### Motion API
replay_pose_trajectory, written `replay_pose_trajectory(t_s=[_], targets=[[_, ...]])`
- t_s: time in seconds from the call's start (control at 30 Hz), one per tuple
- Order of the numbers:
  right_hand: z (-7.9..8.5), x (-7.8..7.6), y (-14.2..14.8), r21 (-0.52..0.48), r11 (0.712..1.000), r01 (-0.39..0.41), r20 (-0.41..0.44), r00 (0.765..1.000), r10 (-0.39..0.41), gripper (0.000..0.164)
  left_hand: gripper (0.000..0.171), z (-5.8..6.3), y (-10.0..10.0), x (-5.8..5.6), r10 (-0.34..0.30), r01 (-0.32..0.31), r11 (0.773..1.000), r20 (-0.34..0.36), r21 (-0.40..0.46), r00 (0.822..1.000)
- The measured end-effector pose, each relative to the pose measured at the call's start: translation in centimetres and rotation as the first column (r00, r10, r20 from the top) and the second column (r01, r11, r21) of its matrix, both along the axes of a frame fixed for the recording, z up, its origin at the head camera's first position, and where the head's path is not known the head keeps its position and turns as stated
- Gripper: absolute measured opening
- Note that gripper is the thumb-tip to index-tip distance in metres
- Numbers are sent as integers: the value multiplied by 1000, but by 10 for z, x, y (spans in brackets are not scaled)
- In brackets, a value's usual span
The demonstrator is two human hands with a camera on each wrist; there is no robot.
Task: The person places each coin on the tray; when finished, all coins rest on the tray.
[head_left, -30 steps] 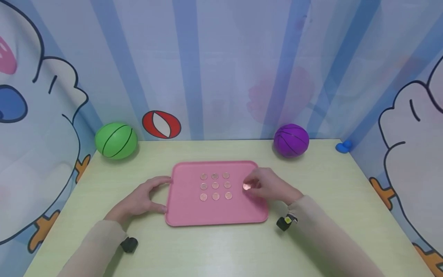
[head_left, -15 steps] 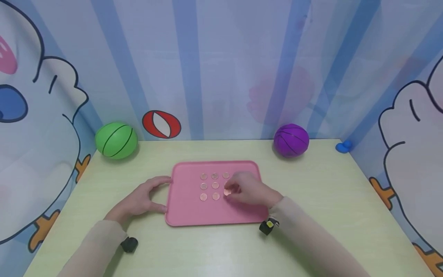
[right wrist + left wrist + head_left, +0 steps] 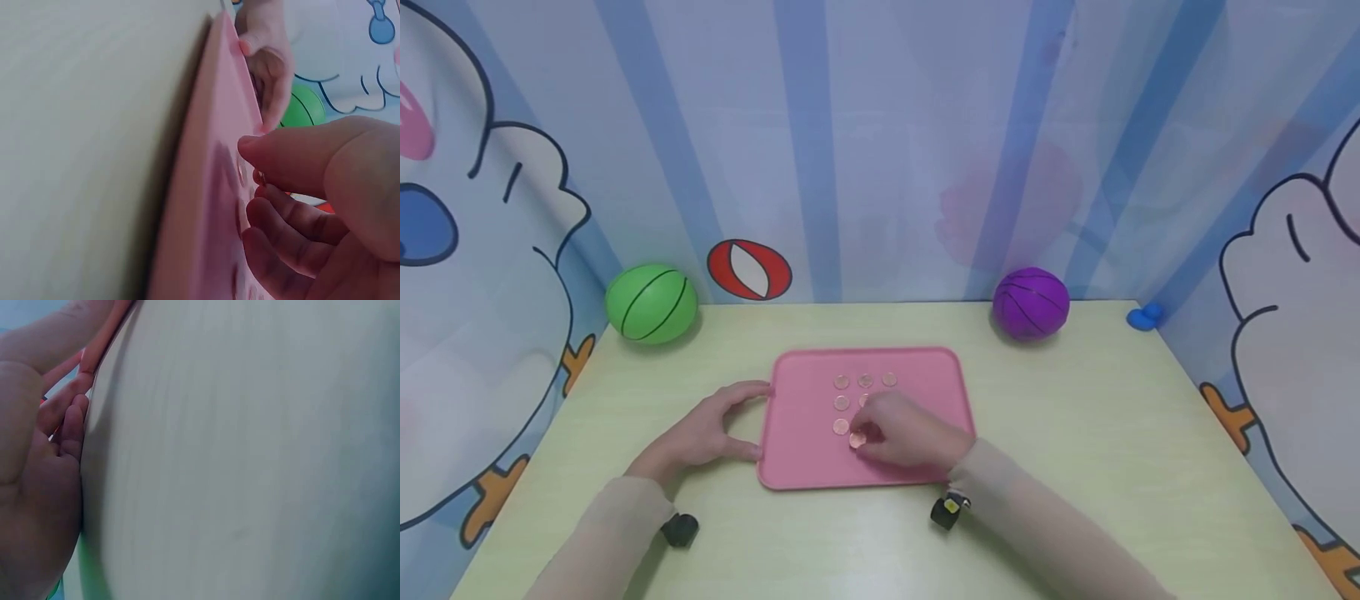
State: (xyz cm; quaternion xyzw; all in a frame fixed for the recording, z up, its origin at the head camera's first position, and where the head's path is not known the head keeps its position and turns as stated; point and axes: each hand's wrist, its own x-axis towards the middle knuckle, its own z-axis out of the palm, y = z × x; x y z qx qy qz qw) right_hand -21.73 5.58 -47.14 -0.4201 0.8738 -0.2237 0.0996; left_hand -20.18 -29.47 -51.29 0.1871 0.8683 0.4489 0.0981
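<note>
A pink tray [image 3: 805, 467] lies on the table, bearing several small copper-coloured coins set out in rows, one of them a coin [image 3: 841, 382] at the back left. Over the front of these rows, my right hand [image 3: 906, 429] pinches another coin [image 3: 857, 439] between thumb and fingers; in the right wrist view that coin [image 3: 260, 178] shows edge-on at the fingertips. Some coins are hidden beneath this hand. At the tray's left rim is my left hand [image 3: 707, 425], thumb and fingers spread apart and touching the edge. The left wrist view shows this hand [image 3: 44, 456] beside the tabletop.
Along the back of the pale table [image 3: 865, 550] sit a green ball [image 3: 652, 304] at left and a purple ball [image 3: 1031, 304] at right. A small blue object [image 3: 1145, 317] lies in the far right corner. Printed cloth walls surround the table.
My right hand has moved left across the tray and slightly toward me, carrying the pinched coin from the right side to near the front row. The left hand has stayed at the rim.
</note>
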Motion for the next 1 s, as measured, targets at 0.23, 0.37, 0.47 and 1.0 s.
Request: replay_pose_trajectory(t_s=[0.23,0.37,0.47,1.0], targets=[[-4,8,-13,46,999,-6,-30,1000,8,6,97,-1,0,0,-3,3,1000,5,4,1000],[-3,11,-14,60,998,16,-25,1000,-15,11,97,0,0,0,-8,8,1000,0,7,1000],[-1,11,-15,55,998,26,-22,999,-25,15,97,1,0,0,-9,9,1000,1,13,1000],[-4,10,-20,30,1000,0,-69,998,2,5,96,-1,-1,0,-15,16,1000,-11,26,1000]])
